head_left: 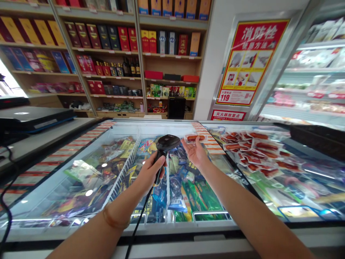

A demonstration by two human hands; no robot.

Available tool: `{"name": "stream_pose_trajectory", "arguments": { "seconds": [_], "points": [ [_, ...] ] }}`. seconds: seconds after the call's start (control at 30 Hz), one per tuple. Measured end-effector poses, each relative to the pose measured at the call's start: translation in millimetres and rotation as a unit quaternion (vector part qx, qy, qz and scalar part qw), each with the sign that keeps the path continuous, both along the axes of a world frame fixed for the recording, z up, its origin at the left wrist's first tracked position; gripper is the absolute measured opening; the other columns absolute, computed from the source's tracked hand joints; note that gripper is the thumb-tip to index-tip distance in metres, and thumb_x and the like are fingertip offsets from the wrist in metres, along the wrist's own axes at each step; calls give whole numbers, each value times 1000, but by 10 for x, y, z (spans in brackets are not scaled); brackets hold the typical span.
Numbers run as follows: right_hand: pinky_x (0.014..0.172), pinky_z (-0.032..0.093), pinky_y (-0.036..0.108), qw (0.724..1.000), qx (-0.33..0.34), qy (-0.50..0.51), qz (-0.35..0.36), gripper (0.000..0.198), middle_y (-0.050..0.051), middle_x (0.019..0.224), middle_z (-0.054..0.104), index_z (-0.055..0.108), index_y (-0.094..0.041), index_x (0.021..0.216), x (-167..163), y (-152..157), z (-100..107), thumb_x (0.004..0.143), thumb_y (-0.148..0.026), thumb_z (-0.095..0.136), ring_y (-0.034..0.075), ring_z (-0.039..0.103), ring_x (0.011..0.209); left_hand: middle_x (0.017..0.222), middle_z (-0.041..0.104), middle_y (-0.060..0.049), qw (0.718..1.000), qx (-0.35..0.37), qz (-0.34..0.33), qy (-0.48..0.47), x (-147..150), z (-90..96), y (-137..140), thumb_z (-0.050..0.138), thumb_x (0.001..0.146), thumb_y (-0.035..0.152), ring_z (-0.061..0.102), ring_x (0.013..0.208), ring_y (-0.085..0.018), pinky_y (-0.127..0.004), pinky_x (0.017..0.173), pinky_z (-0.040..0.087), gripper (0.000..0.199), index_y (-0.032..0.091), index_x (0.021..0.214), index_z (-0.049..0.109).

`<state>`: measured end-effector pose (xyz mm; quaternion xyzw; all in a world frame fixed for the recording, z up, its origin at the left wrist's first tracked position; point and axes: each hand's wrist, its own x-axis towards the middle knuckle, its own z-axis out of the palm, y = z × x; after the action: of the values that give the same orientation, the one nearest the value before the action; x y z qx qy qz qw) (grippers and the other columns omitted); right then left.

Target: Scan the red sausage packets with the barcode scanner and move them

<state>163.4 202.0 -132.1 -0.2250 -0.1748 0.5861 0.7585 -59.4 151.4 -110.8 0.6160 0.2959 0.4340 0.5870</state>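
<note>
My left hand is closed around the handle of a black corded barcode scanner, its head pointing right. My right hand is turned partly palm up just right of the scanner. Its thumb lies over a sausage in clear packaging, with the other fingers at the packet's near left side; the exact grip is partly hidden. Both hands are above the glass-topped chest freezer, where colourful frozen-food packets lie below. More packaged sausages are piled on the glass at the right.
White wire dividers split the freezer. A scanner cable hangs down its front. A dark flat device stands on the left counter. Boxed goods fill shelves behind, with a red fire-hydrant poster and a refrigerated display at right.
</note>
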Motion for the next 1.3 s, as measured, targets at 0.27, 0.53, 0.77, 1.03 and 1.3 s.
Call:
{"name": "stream_pose_trajectory", "arguments": {
  "seconds": [0.27,0.53,0.77,1.03,1.3],
  "points": [
    [79,61,26,999,2,26,-21,34,8,94,75,59,-15,107,76,89,-43,94,-47,52,18,73,92,70,54,2,997,9,-45,59,92,11,-201,60,79,57,45,45,-6,-21,43,30,41,17,83,52],
    [80,60,28,1000,11,7,-19,34,9,92,75,59,-16,107,49,79,-41,97,-46,45,18,73,94,70,55,2,996,10,-39,75,111,-35,-192,61,79,57,45,47,-6,-21,45,31,41,17,86,53],
    [81,60,27,1000,21,-8,-18,32,8,91,75,60,-18,101,21,82,-41,96,-48,49,18,73,94,70,54,2,999,17,-19,33,117,21,-222,64,76,58,45,46,-7,-22,43,31,49,17,102,54],
    [80,61,26,1000,18,-5,-24,33,10,92,75,60,-17,103,-5,70,-27,95,-48,50,18,72,94,72,55,2,999,24,-18,39,119,-30,-203,61,79,56,46,47,-7,-23,46,32,45,17,100,54],
    [75,62,28,999,17,-18,-25,31,6,87,75,58,-20,100,-4,61,-33,91,-49,57,18,73,91,70,54,2,998,27,-21,50,141,-10,-209,61,78,57,46,47,-7,-22,46,31,45,18,98,54]
  ]
}}
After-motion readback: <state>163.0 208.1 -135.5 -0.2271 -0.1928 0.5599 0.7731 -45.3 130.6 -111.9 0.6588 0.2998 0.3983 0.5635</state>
